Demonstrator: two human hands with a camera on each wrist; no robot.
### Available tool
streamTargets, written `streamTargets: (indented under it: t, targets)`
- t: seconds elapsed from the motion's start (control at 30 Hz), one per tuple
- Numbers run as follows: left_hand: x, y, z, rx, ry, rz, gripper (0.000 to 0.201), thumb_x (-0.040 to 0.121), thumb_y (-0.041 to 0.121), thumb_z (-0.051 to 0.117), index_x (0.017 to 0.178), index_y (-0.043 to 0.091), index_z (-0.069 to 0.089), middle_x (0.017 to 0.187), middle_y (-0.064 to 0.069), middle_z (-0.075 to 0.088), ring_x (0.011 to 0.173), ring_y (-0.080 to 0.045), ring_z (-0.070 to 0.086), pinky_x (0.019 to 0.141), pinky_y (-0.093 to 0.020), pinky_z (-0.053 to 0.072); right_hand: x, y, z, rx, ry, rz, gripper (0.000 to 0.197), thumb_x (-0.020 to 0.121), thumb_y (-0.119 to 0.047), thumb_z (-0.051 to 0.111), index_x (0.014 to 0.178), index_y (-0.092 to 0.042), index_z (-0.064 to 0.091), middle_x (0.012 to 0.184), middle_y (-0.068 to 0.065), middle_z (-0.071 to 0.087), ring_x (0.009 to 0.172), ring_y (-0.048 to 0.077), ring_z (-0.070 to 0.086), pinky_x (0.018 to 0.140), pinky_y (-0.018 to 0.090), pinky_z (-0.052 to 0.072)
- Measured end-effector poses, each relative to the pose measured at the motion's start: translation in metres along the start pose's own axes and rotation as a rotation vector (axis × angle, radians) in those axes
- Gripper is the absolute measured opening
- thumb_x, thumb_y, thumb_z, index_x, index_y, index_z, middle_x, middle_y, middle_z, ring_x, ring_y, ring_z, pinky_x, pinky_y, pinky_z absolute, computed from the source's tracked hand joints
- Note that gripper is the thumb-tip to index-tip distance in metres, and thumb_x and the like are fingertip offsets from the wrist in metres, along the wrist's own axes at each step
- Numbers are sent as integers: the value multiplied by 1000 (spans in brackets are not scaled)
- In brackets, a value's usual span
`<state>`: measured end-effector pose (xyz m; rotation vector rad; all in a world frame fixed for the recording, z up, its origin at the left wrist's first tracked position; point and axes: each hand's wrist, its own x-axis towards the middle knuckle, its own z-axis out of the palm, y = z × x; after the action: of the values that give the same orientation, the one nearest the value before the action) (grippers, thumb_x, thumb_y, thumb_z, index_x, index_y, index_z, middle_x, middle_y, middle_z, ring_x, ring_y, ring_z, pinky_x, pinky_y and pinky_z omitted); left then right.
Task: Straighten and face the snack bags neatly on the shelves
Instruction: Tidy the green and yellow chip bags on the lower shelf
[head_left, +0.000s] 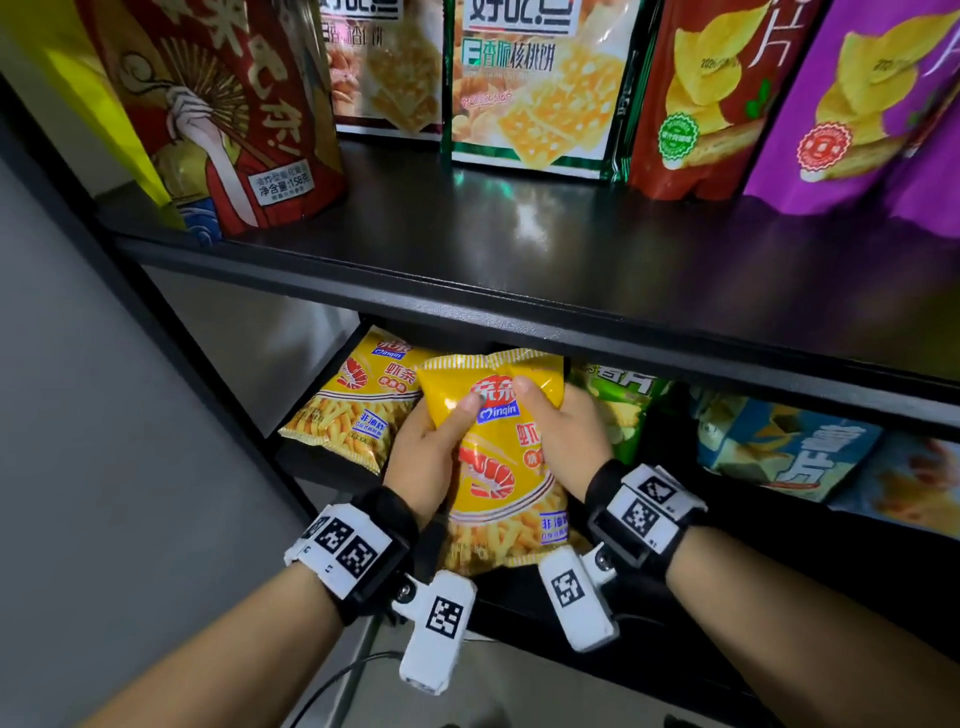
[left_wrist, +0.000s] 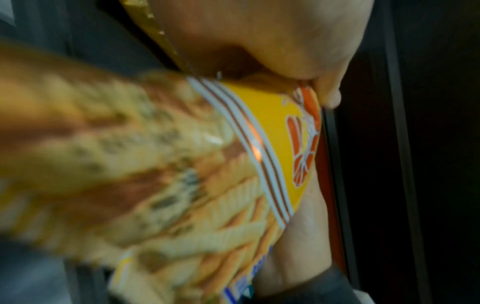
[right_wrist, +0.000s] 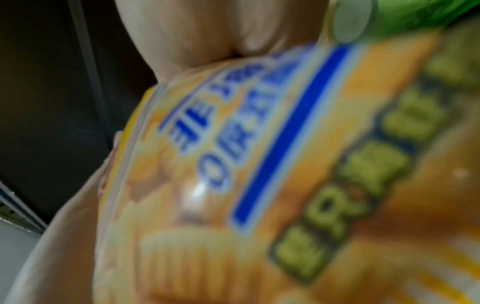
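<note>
A yellow shrimp-stick snack bag (head_left: 498, 467) is held upright at the front of the lower shelf (head_left: 649, 639), its printed face toward me. My left hand (head_left: 431, 441) grips its left side, thumb across the front. My right hand (head_left: 561, 426) grips the right side, thumb near the top. Both wrist views are filled by the blurred bag (left_wrist: 233, 164) (right_wrist: 259, 164) and my palms. A second identical yellow bag (head_left: 358, 400) leans behind it to the left.
A green bag (head_left: 623, 400) and a blue chip bag (head_left: 779, 441) lie to the right on the lower shelf. The upper shelf (head_left: 519, 249) carries a red fan-print bag (head_left: 234, 104), cracker bags (head_left: 530, 83), a red chip bag (head_left: 696, 104) and a purple one (head_left: 857, 114).
</note>
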<state>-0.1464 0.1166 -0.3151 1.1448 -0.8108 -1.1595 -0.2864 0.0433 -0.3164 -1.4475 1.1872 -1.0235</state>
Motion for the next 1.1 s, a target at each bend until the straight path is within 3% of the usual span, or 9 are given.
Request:
streamTargets:
  t: [0.13, 0.3, 0.47, 0.57, 0.63, 0.77, 0.9, 1.0, 1.1]
  targets:
    - [-16, -13, -13, 286, -258, -79, 92, 58, 37, 88, 135, 21, 40, 124, 0, 69, 115, -19, 67, 97, -38, 54, 20, -9, -8, -74, 102, 139, 55, 93, -49, 59, 74, 2, 65, 54, 2, 66, 42, 3, 59, 42, 13, 42]
    - [-20, -1, -14, 313, -138, -183, 75, 68, 33, 84, 129, 12, 46, 113, -13, 71, 74, -33, 72, 48, -38, 58, -8, -6, -15, 239, -186, 276, 27, 81, -46, 73, 99, -28, 63, 87, -12, 76, 83, 8, 73, 79, 29, 56]
    - [-19, 19, -15, 203, -133, -222, 64, 81, 45, 71, 128, 6, 51, 92, -16, 72, 59, -28, 67, 51, -36, 59, -26, -22, -17, 212, -288, 170, 40, 89, -9, 69, 126, -9, 54, 117, 8, 70, 102, 22, 69, 80, 31, 60]
    - [-20, 26, -31, 292, -42, 58, 40, 99, 17, 55, 138, 12, 51, 104, -7, 69, 89, -20, 66, 76, -34, 55, -21, -45, -28, 225, -372, 302, 29, 93, -20, 65, 120, -11, 59, 104, 8, 72, 74, 22, 69, 43, 30, 53]
    - [-21, 31, -44, 616, -110, 375, 70, 87, -7, 65, 147, 22, 41, 138, 2, 55, 126, -11, 52, 104, -23, 43, -19, -57, -38, 186, -480, 437, 29, 94, -29, 64, 115, -8, 63, 95, 14, 73, 64, 25, 69, 41, 26, 50]
    - [-21, 40, -35, 949, -365, 731, 85, 67, 34, 89, 143, 21, 52, 154, 1, 44, 147, -19, 35, 123, -33, 21, -18, -68, -44, 144, -722, 665, 36, 97, -39, 53, 108, -7, 62, 83, 15, 74, 64, 27, 72, 43, 22, 50]
    - [-24, 40, -22, 682, -266, 581, 47, 65, 34, 89, 108, 26, 71, 115, 12, 72, 111, -5, 65, 101, -29, 49, -16, -67, -48, 144, -687, 581, 58, 79, -64, 57, 116, -20, 66, 123, 10, 67, 101, 22, 70, 79, 38, 59]
    - [-25, 39, -21, 571, -89, 403, 34, 66, 34, 87, 95, 26, 72, 95, 9, 76, 87, -9, 72, 81, -35, 59, -17, -66, -62, 388, -654, 346, 63, 80, -54, 50, 134, -22, 56, 146, 7, 49, 134, 23, 46, 110, 42, 39]
    - [-23, 38, -18, 427, -44, 262, 45, 66, 32, 87, 101, 10, 71, 98, -2, 78, 92, -22, 75, 87, -53, 58, -26, -64, -59, 390, -614, 197, 39, 82, -24, 62, 120, -11, 63, 121, 15, 66, 105, 22, 65, 97, 41, 49]
